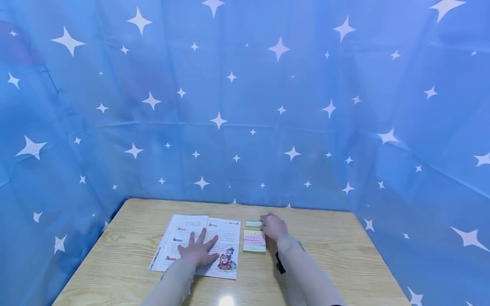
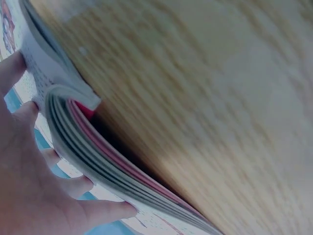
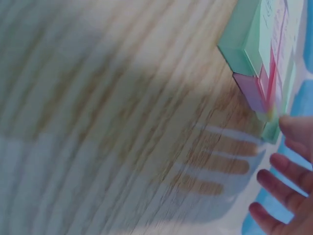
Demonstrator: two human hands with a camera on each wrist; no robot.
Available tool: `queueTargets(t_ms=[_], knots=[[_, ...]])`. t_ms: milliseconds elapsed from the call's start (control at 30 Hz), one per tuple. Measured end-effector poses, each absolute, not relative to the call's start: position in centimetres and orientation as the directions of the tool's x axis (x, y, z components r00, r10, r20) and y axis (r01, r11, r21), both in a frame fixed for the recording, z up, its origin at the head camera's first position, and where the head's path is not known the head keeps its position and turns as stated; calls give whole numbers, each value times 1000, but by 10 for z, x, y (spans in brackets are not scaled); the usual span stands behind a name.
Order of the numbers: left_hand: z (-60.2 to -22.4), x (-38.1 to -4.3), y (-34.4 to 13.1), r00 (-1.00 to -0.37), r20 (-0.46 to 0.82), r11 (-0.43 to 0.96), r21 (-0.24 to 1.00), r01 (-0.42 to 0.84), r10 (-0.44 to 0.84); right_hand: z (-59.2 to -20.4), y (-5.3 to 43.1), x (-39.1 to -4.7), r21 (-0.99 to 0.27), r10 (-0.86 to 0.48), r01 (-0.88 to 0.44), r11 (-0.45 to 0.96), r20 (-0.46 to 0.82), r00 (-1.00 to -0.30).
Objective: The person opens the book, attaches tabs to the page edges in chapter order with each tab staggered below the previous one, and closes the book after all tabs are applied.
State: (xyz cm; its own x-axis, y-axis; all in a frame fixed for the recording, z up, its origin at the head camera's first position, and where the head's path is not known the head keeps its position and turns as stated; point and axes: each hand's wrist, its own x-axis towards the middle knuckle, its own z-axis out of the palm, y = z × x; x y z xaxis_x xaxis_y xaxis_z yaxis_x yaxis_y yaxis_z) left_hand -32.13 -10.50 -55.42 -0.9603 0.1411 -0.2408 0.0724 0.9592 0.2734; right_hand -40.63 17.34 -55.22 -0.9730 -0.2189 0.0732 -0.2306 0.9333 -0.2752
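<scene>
An open book point(image 1: 223, 231) with printed text and a cartoon picture lies on the table. My left hand point(image 1: 197, 251) rests on its pages with the fingers spread; in the left wrist view, the book's curved page edges point(image 2: 122, 169) show beside that hand point(image 2: 44, 171). Right of the book, a green sticky note pad point(image 1: 252, 224) lies above a column of yellow, pink and green sticky notes point(image 1: 254, 241). My right hand point(image 1: 274, 227) pinches the upper green pad at its right edge. In the right wrist view, the other fingers point(image 3: 288, 188) are held apart from it.
The wooden table point(image 1: 337, 259) extends around the book and notes. A blue curtain with white stars point(image 1: 245, 97) hangs behind the table and along its sides. A dark strap point(image 1: 280, 263) is at the right wrist.
</scene>
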Motion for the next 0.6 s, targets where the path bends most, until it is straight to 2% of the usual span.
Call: queueTargets(t_ms=[233, 467, 600], knots=[[-556, -323, -106, -961, -242, 959, 275, 68, 137, -558, 172, -418, -276, -172, -177, 945, 43, -984], [-550, -316, -101, -956, -252, 952, 297, 73, 152, -556, 180, -409, -308, -144, -153, 939, 49, -988], [-548, -313, -103, -958, -248, 956, 285, 70, 144, -555, 181, -405, -330, -177, -186, 925, 59, -983]])
